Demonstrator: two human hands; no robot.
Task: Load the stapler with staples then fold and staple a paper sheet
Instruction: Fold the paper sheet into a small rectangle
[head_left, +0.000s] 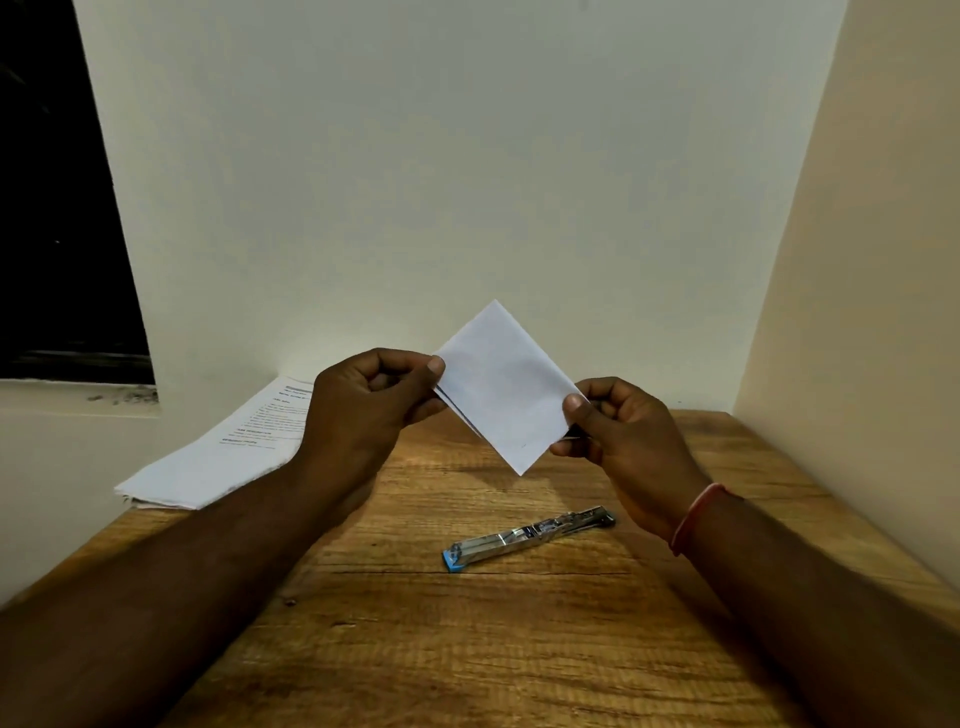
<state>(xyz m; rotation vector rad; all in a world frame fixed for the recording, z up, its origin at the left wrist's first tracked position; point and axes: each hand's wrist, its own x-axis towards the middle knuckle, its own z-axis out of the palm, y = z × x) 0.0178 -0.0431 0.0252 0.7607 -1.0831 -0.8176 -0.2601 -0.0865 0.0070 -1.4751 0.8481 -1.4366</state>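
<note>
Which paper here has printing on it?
The stack lying on the desk at left: its top sheet shows lines of text. The folded sheet held up in both hands looks blank white.

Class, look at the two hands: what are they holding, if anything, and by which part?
Both hold the folded paper above the table: left hand pinches its left corner, right hand its right corner.

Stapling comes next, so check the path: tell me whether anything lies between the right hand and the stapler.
Nothing visible does. The stapler lies alone on the bare wooden table, just below the right hand, which pinches the folded paper.
</note>
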